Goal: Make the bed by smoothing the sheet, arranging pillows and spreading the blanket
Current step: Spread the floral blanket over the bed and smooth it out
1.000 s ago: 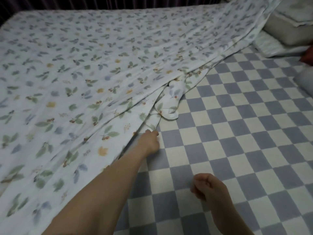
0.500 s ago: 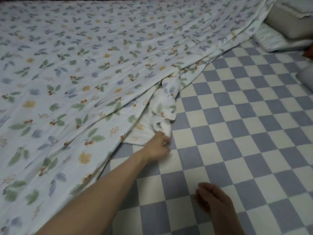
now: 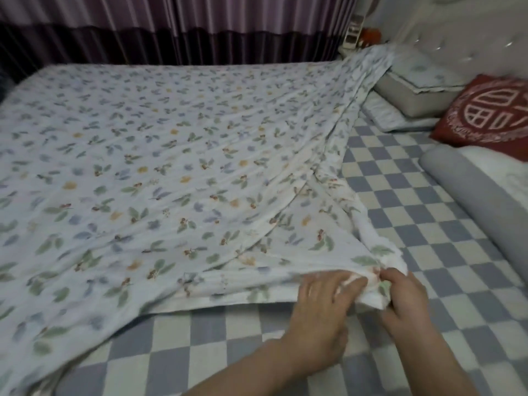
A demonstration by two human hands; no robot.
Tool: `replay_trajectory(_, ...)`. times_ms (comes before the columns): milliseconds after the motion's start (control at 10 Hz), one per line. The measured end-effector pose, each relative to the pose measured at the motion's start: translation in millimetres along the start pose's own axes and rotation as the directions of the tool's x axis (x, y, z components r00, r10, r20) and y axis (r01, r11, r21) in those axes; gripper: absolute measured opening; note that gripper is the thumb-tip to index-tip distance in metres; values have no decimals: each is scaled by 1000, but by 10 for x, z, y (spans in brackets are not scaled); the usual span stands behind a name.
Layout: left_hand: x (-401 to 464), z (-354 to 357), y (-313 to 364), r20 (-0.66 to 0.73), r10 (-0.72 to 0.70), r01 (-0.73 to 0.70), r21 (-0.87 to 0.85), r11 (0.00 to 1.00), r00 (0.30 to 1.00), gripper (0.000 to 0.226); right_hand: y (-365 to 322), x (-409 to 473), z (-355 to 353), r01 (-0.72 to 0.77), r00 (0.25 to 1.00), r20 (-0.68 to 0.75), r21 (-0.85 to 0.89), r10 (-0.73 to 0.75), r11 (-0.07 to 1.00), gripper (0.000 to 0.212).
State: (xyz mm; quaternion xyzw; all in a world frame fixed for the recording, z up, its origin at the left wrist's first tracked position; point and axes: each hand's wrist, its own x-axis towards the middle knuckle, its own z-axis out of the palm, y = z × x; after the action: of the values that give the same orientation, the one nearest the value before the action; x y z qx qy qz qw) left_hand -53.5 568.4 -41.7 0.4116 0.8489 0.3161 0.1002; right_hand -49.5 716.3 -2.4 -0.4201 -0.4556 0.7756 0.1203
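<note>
Spreading across most of the bed is one leaf-printed blanket [image 3: 171,167], over one blue-and-cream checked sheet [image 3: 428,238] that shows bare along the near and right sides. At the head end lie four cushions: one red pillow [image 3: 485,115], one grey bolster [image 3: 471,190], and one thick grey pillow [image 3: 414,92] stacked on one flat striped pillow [image 3: 383,115]. One dark curtain [image 3: 171,30] hangs behind. Half a second ago only the left hand held the blanket's bunched corner while the right hovered curled over the sheet; now both meet at that corner, pulled nearer. The left hand [image 3: 323,298] has fingers curled, pinching the corner fabric, and the right hand [image 3: 405,295] grips the same bunch just beside it.
</note>
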Motion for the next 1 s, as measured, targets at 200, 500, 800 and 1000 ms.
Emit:
replay_trajectory(200,245,223,774,-62,-366,363,350,864,929,99,-962,-78,-1087,47,989,135,108,-61,993,69)
replay_trajectory(500,271,412,2290,173,-321,241,371,897,931,37,-1761,-119,-2192,126,976,182,-9,-122,992,55)
replay_trajectory(800,113,802,2601,196,-367,249,451,857,909,29,-1843,-75,-2918,92,993,86,-107,-83,990,34)
replay_trajectory(1000,-73,1470,3039,223,-502,392,398,830,836,30,-1799,322,-3520,-33,948,316,-7,34,999,24)
